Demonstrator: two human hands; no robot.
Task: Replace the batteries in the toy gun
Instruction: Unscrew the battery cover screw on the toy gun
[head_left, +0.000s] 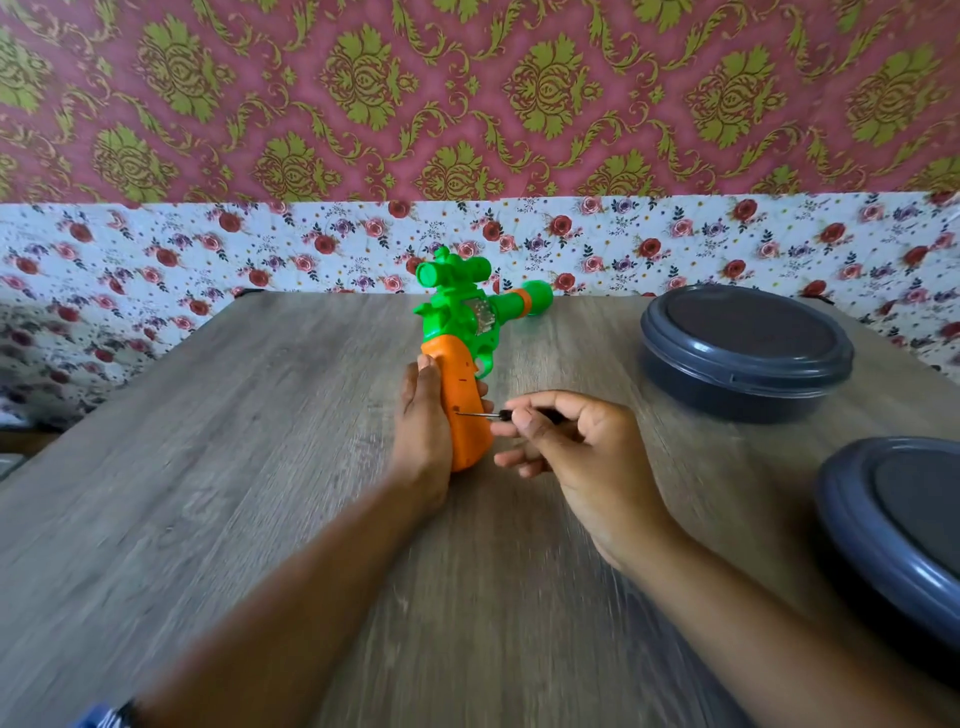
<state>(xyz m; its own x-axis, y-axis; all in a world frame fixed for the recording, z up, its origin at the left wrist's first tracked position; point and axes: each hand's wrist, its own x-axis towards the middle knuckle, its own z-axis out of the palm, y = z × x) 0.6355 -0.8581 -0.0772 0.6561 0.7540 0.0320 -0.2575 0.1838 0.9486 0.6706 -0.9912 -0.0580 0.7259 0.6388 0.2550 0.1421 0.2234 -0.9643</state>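
Observation:
The toy gun (462, 332) has a green body with a scope on top and an orange handle, and it stands over the middle of the wooden table (260, 467). My left hand (423, 431) grips the orange handle from the left side. A small screwdriver (480, 414) with a dark handle is pinched in the fingers of my right hand (566, 447). Its thin metal tip touches the right side of the orange handle, at a small dark hole. No batteries are in view.
A dark grey round container (745, 348) with its lid on stands at the back right of the table. Another dark grey round lid or container (893, 525) sits at the right edge. Floral paper lines the low wall behind the table.

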